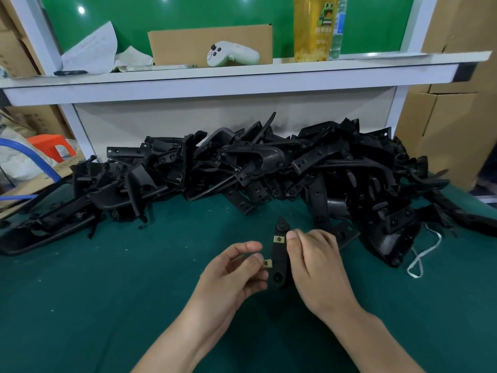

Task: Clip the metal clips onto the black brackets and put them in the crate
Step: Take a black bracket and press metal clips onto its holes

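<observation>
The right hand point(314, 262) is clamped on a black bracket point(280, 261), with the thumb on its front face and the fingers curled round its right edge. It holds the bracket just above the green counter point(107, 292), in the near middle of the scene. The bracket's long axis runs near to far, with its pointed end away from the person. A brass-coloured seated clip point(279, 239) already sits across the far half, just beside the right thumb tip.

The left hand point(236, 273) pinches a loose clip point(266, 263) between thumb and forefinger, its other fingers loosely curled. This clip is at the bracket's left edge, level with the near half. It looks to be touching the edge, but the view is too small to tell whether it has started to bite.

The coming move turns on that relation. The clip is directly left of the bracket, so I judge it needs a short push to the right, square across the long axis. The left hand would drive it while the right hand braces the opposite edge. If the clip goes on skewed, it could jam or slip off.

The heap of brackets point(242, 168) stretches left to right along the far side of the counter. No crate is in view.
</observation>
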### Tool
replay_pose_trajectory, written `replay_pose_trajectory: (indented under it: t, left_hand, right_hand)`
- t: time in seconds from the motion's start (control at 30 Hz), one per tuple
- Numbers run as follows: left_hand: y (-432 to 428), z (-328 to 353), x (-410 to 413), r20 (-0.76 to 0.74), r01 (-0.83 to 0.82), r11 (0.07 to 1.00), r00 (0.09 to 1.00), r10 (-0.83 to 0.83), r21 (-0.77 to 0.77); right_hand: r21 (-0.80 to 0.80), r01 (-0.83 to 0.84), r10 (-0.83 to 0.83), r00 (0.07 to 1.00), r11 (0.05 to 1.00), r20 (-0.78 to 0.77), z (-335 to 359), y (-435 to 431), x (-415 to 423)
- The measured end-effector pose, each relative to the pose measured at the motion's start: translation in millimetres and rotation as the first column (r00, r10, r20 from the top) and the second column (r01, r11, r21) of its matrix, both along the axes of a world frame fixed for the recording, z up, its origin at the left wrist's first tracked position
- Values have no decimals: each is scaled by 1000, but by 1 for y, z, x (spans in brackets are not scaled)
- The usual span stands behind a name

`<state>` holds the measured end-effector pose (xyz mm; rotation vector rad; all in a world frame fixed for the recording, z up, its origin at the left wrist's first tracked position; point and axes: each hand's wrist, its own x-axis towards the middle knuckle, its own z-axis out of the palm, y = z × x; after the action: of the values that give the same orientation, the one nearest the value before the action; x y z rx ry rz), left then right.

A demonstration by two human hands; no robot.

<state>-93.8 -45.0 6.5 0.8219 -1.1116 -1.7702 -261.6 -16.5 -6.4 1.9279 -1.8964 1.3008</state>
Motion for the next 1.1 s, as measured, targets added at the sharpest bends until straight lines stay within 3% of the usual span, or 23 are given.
replay_pose_trajectory:
  t: [0.87,1.1]
  left_hand:
    - [6,-3,-10,-13,-56,997,998,57,59]
    - [9,1,-8,-259,159,962,961,-98,224]
  right_hand:
    - [35,31,-28,996,999,-79,-3,-2,1]
    - [21,12,-12,1000,1000,-12,-1,-1,4]
